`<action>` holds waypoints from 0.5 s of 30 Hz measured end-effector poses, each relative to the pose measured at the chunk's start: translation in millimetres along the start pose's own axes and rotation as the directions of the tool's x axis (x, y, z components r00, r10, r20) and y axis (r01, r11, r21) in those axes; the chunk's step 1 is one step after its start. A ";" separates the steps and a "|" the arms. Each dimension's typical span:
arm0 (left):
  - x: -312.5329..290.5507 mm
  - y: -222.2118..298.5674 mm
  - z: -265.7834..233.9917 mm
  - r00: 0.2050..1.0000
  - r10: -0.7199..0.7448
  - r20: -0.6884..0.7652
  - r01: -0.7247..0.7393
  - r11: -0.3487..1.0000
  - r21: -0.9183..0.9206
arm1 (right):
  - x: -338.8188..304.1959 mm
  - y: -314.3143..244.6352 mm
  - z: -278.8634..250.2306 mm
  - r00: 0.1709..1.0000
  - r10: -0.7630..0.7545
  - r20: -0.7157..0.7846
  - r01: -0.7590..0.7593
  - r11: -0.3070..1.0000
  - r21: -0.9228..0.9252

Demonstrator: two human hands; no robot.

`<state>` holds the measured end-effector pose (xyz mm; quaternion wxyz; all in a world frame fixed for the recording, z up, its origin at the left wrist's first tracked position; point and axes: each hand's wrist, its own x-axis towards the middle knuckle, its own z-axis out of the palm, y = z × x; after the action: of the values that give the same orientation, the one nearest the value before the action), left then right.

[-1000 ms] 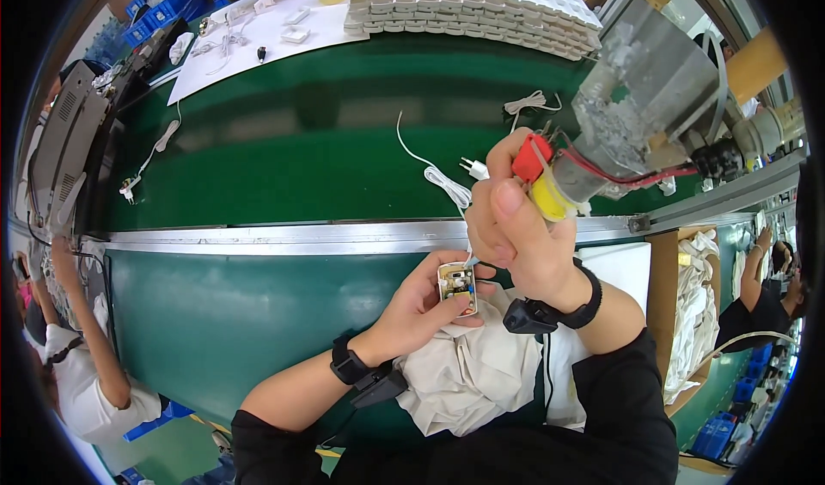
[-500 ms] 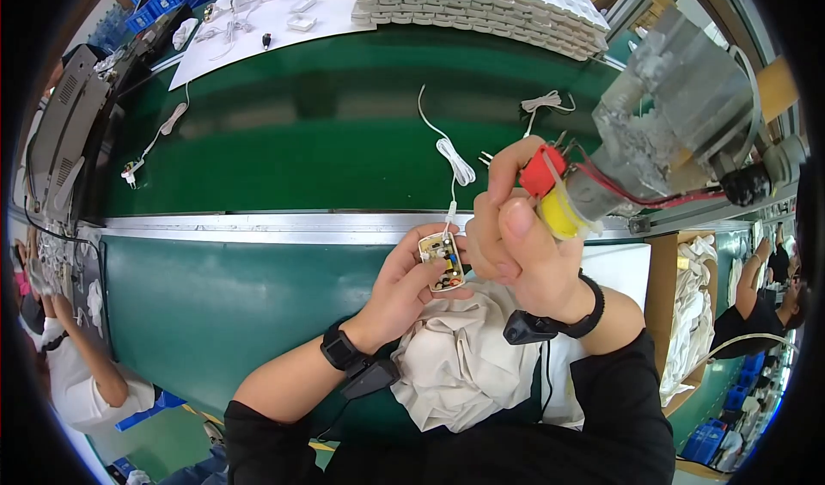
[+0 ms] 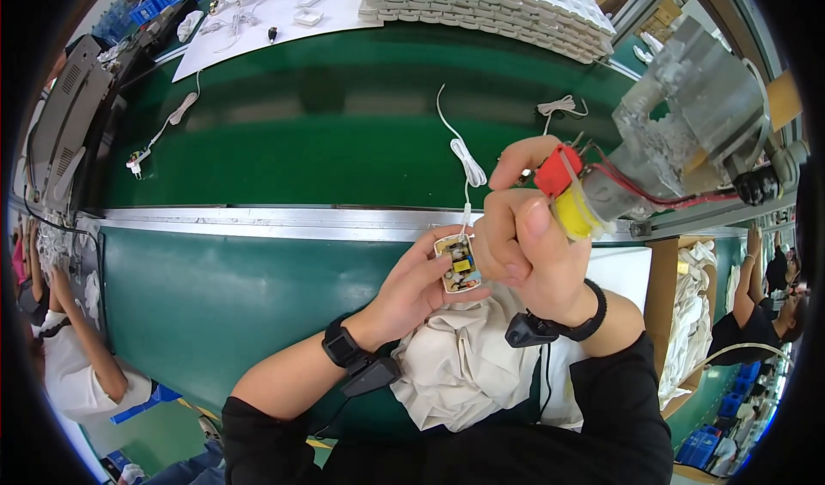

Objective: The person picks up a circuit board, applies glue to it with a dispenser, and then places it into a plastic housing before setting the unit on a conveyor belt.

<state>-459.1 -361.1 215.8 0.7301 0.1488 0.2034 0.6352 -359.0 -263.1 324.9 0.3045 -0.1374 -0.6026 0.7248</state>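
My left hand holds a small open plastic casing with a circuit board in it, thumb on the near edge. A white cord tied in a bundle runs from the casing's top onto the green surface. My right hand is raised at the right of the board, its fingers curled and the thumb bent. Beside its thumb and index finger is a yellow-ended grey tube with a red block and wires. What the curled fingers hold, if anything, is hidden. Cream cloth lies under both hands.
A grey hanging device reaches in from the right. White trays are stacked at the back. Corded pieces lie on the green belt. A carton of white things stands at right. Other people work at both sides.
The view has shifted slightly, so the belt and device appear further right. The casing, still in my left hand, shows more of its board. My right hand stays curled beside the tube.
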 end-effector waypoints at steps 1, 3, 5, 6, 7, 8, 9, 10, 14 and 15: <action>0.9 0.4 2.0 1.000 -0.014 0.028 0.015 0.999 -0.044 | -0.7 2.3 0.0 1.000 -0.024 0.011 0.025 1.000 -0.012; 1.3 1.7 3.0 0.998 -0.025 0.056 0.030 0.996 -0.090 | -2.0 6.7 0.5 0.997 -0.072 0.034 0.074 0.997 -0.036; 0.5 3.8 3.0 0.997 -0.034 0.076 0.043 0.993 -0.114 | -2.3 7.7 1.6 0.996 -0.070 0.049 0.072 0.997 -0.030; 0.0 4.3 2.8 0.995 -0.038 0.087 0.049 0.991 -0.126 | -2.4 8.2 2.2 0.996 -0.070 0.061 0.072 0.997 -0.024; -0.4 4.4 2.7 0.996 -0.036 0.086 0.047 0.991 -0.127 | -2.5 8.5 2.9 0.995 -0.070 0.073 0.072 0.997 -0.018; -0.7 4.4 2.6 0.995 -0.036 0.092 0.049 0.989 -0.140 | -2.6 8.7 3.6 0.995 -0.069 0.075 0.070 0.997 -0.018; -0.9 4.3 2.2 0.994 -0.037 0.099 0.052 0.987 -0.152 | -2.9 9.2 4.3 0.996 -0.068 0.064 0.068 0.998 -0.012; -1.0 4.3 1.8 0.994 -0.037 0.106 0.055 0.985 -0.165 | -3.0 9.6 4.9 0.996 -0.067 0.053 0.067 0.998 -0.005; -1.2 4.5 0.8 0.992 -0.029 0.126 0.051 0.983 -0.175 | -2.7 9.4 4.6 0.997 -0.064 0.041 0.065 0.998 -0.018; -1.3 4.5 0.9 0.992 -0.029 0.125 0.051 0.983 -0.174 | -2.7 9.0 4.2 0.997 -0.064 0.040 0.065 0.998 -0.027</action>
<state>-462.8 -361.7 218.9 0.7640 0.1178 0.1039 0.6258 -361.8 -268.9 316.8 0.3139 -0.1081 -0.6229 0.7084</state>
